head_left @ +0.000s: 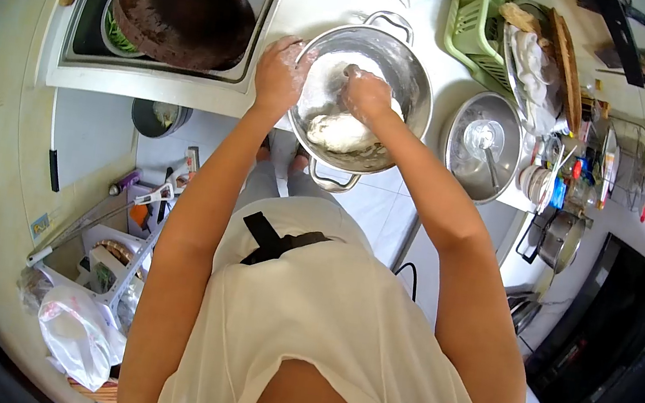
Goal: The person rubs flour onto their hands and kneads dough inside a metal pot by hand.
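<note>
A large steel pot (416,91) with two loop handles sits at the counter's front edge. White flour covers part of its inside, and a pale lump of dough (340,133) lies at the near side of its bottom. My left hand (281,72), dusted with flour, is at the pot's left rim, its fingers wrapped round the edge. Inside the pot my right hand (365,95) is closed just above the flour and dough, with flour on its fingers; what it holds, if anything, is hidden.
Left is a sink (81,44) with a large brown round board (184,13) in it. To the right stand a steel bowl (464,160) holding a small bowl and a spoon, and a green dish rack (467,24). A bucket (144,119) is below the counter.
</note>
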Motion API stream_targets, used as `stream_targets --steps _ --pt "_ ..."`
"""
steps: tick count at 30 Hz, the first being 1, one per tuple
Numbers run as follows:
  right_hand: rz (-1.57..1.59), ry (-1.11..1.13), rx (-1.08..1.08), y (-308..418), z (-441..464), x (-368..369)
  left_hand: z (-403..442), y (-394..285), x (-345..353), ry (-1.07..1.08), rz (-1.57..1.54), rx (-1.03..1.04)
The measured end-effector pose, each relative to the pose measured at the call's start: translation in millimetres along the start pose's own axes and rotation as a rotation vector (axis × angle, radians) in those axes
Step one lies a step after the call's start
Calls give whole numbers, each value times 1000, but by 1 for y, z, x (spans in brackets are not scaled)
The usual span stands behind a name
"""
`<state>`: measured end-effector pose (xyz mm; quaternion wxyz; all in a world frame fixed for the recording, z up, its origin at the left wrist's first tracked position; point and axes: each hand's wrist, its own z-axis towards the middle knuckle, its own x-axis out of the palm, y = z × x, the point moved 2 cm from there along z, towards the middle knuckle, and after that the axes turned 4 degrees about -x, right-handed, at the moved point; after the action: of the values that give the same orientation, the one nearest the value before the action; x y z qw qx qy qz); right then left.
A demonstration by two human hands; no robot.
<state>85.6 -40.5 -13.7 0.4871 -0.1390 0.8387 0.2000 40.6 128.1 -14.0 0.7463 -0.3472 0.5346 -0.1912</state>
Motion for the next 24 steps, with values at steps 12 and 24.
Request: stream_targets --steps 12,24 --pt "324 -372 179 9 55 78 0 1 0 27 -67 -23" --pt "136 -379 -166 36 42 63 -1 7 7 67 -126 -66"
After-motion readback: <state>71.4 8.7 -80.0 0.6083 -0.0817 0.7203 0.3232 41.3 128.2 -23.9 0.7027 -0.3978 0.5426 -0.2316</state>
